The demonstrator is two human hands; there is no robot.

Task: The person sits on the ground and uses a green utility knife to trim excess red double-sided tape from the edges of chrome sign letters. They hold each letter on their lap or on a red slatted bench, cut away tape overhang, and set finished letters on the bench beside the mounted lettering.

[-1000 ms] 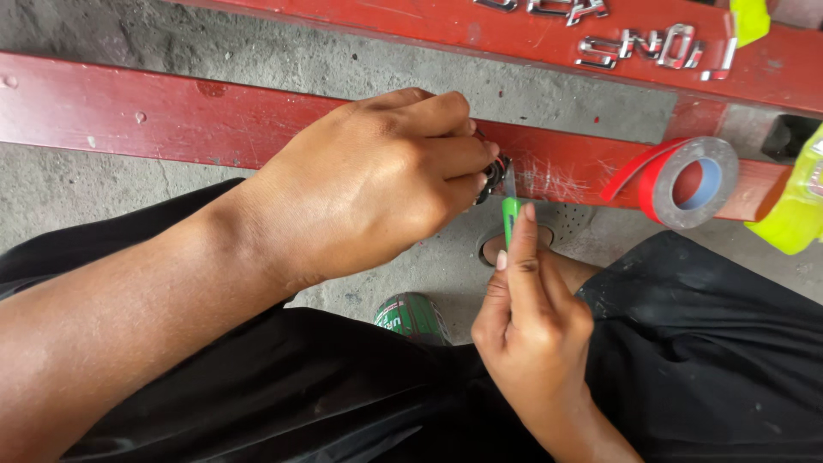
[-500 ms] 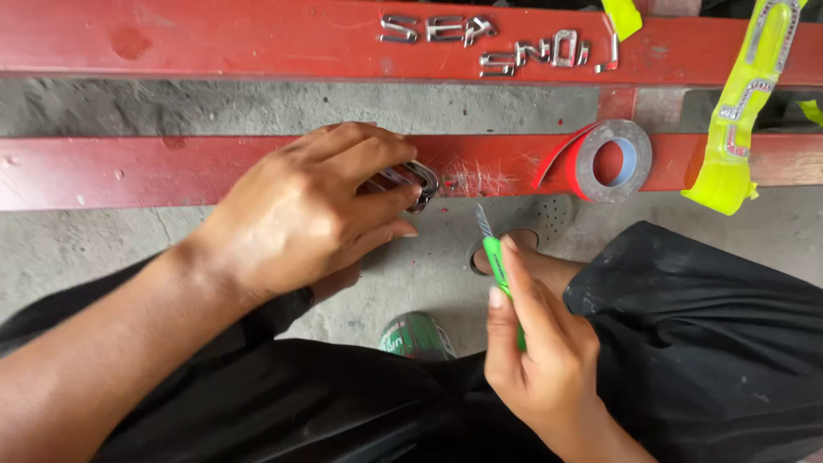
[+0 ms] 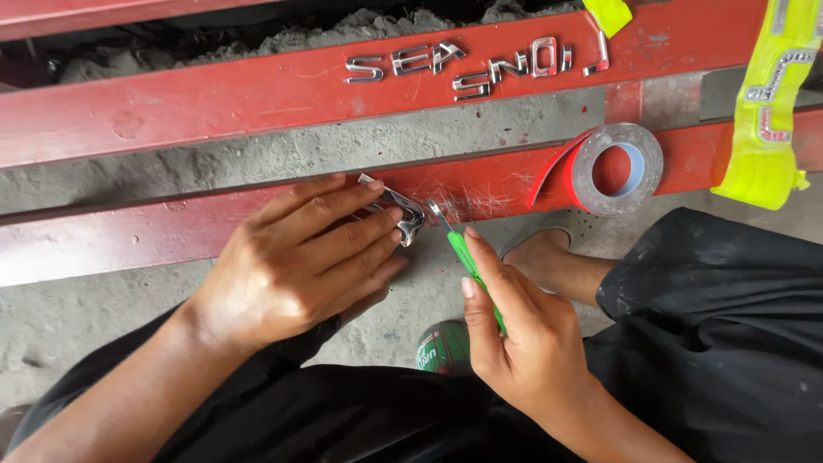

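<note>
Left hand (image 3: 296, 261) was curled over a small chrome emblem piece (image 3: 401, 213), fingers closed and pinning it flat against the near red beam (image 3: 129, 236). Right hand (image 3: 523, 339) was closed around a green-handled cutter (image 3: 470, 266), index finger laid along the handle, blade tip just beside the emblem piece's right edge; couldn't tell whether it touched. Beam paint right of the piece was scratched up.

Roll of red tape (image 3: 619, 167) with grey outer face lay on the same beam, right of the hands, loose end peeling off to the left. Loose chrome letters (image 3: 480, 64) sat in a ragged row on the far red beam (image 3: 214, 94). Yellow-green backing strip (image 3: 763, 111) with silver bits stuck on it hung over the beams at far right. Bare foot (image 3: 549, 257) on the concrete floor (image 3: 77, 317) just right of the cutter hand, green-and-red can (image 3: 444, 347) between the knees, mostly hidden by black clothing
</note>
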